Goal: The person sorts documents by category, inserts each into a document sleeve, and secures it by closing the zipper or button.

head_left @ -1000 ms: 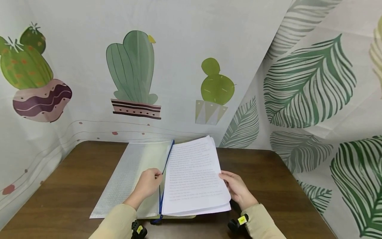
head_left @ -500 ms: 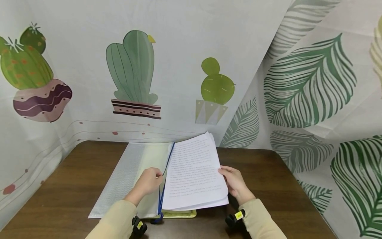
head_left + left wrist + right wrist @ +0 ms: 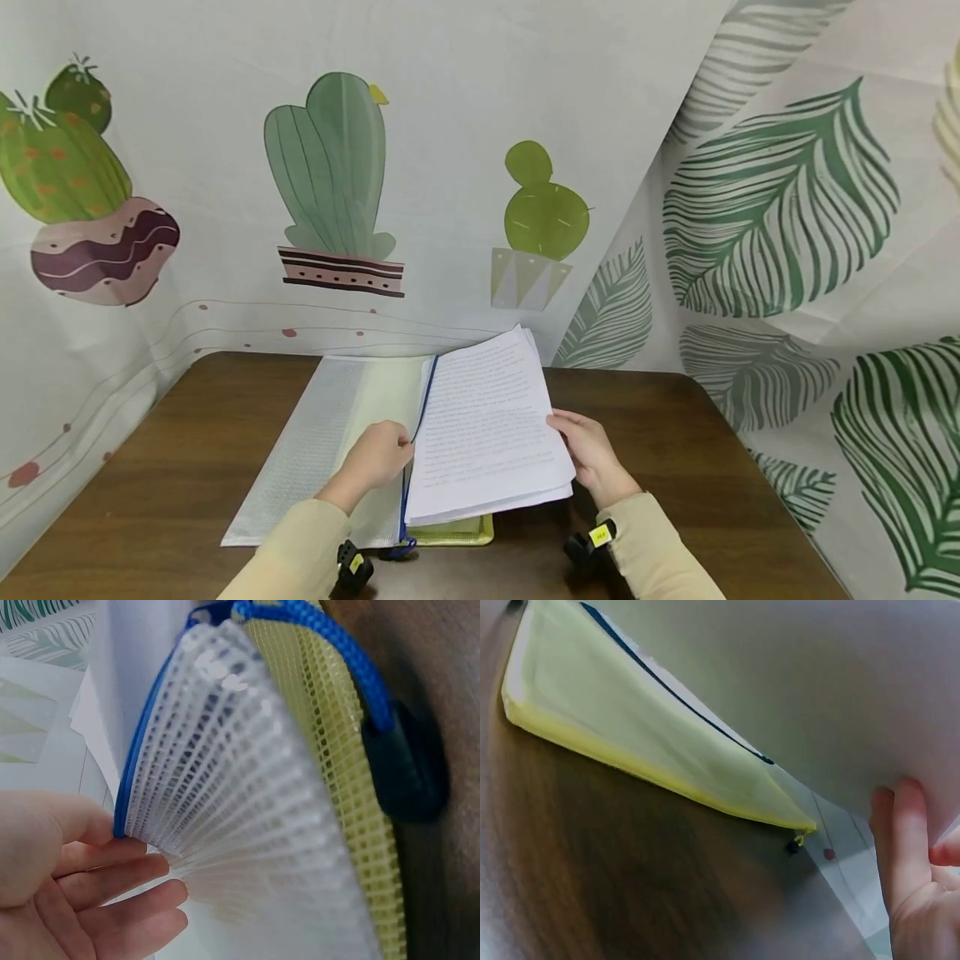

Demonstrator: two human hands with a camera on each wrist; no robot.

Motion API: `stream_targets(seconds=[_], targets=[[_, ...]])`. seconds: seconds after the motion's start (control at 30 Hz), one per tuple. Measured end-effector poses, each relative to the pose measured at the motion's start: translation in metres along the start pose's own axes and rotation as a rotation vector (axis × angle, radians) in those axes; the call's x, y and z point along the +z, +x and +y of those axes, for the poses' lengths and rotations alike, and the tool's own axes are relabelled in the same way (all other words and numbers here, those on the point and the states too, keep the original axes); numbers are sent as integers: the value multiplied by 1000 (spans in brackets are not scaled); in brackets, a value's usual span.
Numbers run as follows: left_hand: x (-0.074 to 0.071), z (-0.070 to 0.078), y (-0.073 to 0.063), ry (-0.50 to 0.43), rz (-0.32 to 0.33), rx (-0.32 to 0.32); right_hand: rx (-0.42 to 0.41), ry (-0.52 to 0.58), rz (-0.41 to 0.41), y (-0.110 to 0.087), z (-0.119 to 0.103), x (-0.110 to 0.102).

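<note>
In the head view my left hand [image 3: 375,454] pinches the blue-zippered edge of a translucent white mesh zipper pouch [image 3: 292,467]. The left wrist view shows thumb and forefinger on that blue edge [image 3: 139,757], with the mesh puckered beside them. My right hand [image 3: 592,450] grips the right edge of a stack of printed paper sheets [image 3: 487,425], thumb on top and fingers underneath. The sheets lie tilted beside the zipper and over a yellow mesh zipper pouch [image 3: 450,533]. More of the yellow pouch [image 3: 630,727] shows from below in the right wrist view.
All this lies on a dark brown wooden table [image 3: 675,467]. A blue cord with a black pull [image 3: 405,761] hangs at the white pouch's near corner. Behind the table stands a white cloth [image 3: 450,167] printed with cacti and leaves.
The paper stack has shifted away from me, along with my right hand. More of the yellow pouch's near edge is uncovered. My left hand stays at the zipper edge.
</note>
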State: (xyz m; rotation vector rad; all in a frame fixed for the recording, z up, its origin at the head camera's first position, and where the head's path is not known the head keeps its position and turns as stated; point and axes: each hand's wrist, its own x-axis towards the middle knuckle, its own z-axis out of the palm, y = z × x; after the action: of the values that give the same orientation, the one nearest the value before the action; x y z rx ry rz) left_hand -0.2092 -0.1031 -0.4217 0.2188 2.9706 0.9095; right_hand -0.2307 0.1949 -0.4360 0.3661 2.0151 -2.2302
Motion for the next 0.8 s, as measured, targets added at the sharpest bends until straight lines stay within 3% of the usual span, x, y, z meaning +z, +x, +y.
stream_targets(seconds=[0.4, 0.5, 0.63, 0.73, 0.8], targets=[[3, -2, 0, 5, -17, -11, 8, -114, -30, 2, 25, 3], [5, -4, 1, 7, -23, -18, 27, -205, -100, -1, 26, -3], [7, -6, 2, 9, -28, -22, 43, -303, -271, -7, 24, -12], [6, -7, 3, 14, -30, -25, 31, -283, -369, -11, 25, -17], [6, -8, 3, 19, -33, -21, 22, -231, -387, -12, 25, -19]])
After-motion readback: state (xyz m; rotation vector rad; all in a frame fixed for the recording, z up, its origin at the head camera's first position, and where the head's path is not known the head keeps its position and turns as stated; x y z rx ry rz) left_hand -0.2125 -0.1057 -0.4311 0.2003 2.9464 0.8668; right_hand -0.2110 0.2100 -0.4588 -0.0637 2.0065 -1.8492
